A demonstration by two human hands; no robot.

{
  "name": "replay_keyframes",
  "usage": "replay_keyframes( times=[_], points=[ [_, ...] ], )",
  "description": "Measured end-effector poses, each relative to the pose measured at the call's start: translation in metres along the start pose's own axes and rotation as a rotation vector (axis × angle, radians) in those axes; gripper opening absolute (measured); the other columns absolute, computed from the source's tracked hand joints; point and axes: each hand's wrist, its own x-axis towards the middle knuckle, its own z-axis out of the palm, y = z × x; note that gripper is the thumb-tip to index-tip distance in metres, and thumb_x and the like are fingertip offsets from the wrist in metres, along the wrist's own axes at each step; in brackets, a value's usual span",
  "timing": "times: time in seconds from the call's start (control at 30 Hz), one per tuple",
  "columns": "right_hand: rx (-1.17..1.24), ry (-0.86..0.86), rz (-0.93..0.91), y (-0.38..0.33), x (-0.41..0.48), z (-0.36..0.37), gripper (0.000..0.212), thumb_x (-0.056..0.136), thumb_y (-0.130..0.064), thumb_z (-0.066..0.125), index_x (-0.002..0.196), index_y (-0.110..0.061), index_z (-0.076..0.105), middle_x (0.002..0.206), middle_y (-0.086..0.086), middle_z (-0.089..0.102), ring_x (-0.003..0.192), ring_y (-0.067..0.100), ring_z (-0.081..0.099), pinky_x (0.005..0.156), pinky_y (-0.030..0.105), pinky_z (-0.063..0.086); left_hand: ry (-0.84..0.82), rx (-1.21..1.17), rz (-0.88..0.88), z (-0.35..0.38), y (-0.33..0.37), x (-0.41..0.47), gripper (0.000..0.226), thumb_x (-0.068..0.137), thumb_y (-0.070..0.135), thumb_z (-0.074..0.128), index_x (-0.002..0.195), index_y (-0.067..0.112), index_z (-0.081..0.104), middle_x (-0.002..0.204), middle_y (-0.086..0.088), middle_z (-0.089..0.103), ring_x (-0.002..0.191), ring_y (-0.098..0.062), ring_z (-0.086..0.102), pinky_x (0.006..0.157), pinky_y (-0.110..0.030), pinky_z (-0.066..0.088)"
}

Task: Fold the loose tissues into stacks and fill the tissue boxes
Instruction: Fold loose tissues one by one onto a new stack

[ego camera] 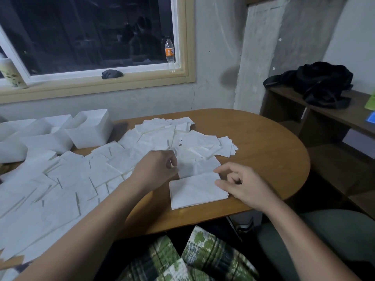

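Many loose white tissues [67, 179] cover the left and middle of the round wooden table [263, 142]. A folded stack of tissues [194, 191] lies near the table's front edge. My left hand [156, 169] hovers just left of the stack, its fingertips pinching the edge of a thin tissue [194, 163] that lies beyond the stack. My right hand [239, 183] sits at the stack's right edge with fingers loosely curled, thumb and forefinger touching the top tissue. Several white open tissue boxes [89, 130] stand at the back left.
A window sill behind the table holds a clear bottle [170, 53] with an orange label, a dark cloth [112, 74] and a white can [12, 74]. A brown shelf [324, 110] with a black bag [316, 82] stands at the right. My plaid-clad lap is below the table edge.
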Motion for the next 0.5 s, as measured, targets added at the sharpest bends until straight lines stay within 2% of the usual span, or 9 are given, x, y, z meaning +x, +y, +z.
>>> replay_keyframes(
  times=[0.13, 0.27, 0.4, 0.5],
  points=[
    [0.013, 0.036, -0.032, 0.001, 0.0, -0.002, 0.01, 0.1, -0.031, 0.074, 0.11, -0.029, 0.072, 0.057, 0.003, 0.041, 0.057, 0.017, 0.044, 0.064, 0.026, 0.041, 0.068, 0.041, 0.059, 0.004, 0.008, 0.021, 0.008, 0.095, 0.032, 0.076, 0.101, 0.032, 0.071, 0.092, 0.015, 0.071, 0.081, -0.006, 0.066, 0.075, -0.031, 0.066],
    [0.02, 0.041, -0.036, 0.002, 0.0, 0.0, 0.006, 0.101, -0.03, 0.074, 0.106, -0.027, 0.074, 0.057, 0.004, 0.039, 0.057, 0.019, 0.044, 0.063, 0.027, 0.042, 0.108, 0.08, 0.106, 0.01, 0.018, 0.053, 0.009, 0.095, 0.03, 0.074, 0.103, 0.029, 0.072, 0.093, 0.013, 0.071, 0.085, -0.01, 0.066, 0.075, -0.037, 0.065],
    [0.027, 0.049, -0.038, 0.003, 0.0, -0.001, 0.005, 0.101, -0.03, 0.074, 0.104, -0.026, 0.075, 0.06, 0.018, 0.044, 0.057, 0.021, 0.046, 0.062, 0.028, 0.042, 0.057, 0.151, 0.12, 0.017, 0.019, 0.085, 0.02, 0.091, 0.032, 0.075, 0.109, 0.025, 0.07, 0.104, 0.009, 0.068, 0.097, -0.019, 0.067, 0.078, -0.041, 0.062],
    [0.038, 0.04, -0.041, 0.0, -0.001, -0.002, 0.004, 0.102, -0.028, 0.073, 0.102, -0.025, 0.075, 0.06, 0.02, 0.048, 0.055, 0.018, 0.048, 0.06, 0.023, 0.042, -0.002, 0.222, 0.115, 0.025, 0.017, 0.101, 0.034, 0.092, 0.037, 0.073, 0.123, 0.024, 0.068, 0.115, 0.003, 0.069, 0.103, -0.023, 0.066, 0.083, -0.042, 0.061]
  ],
)
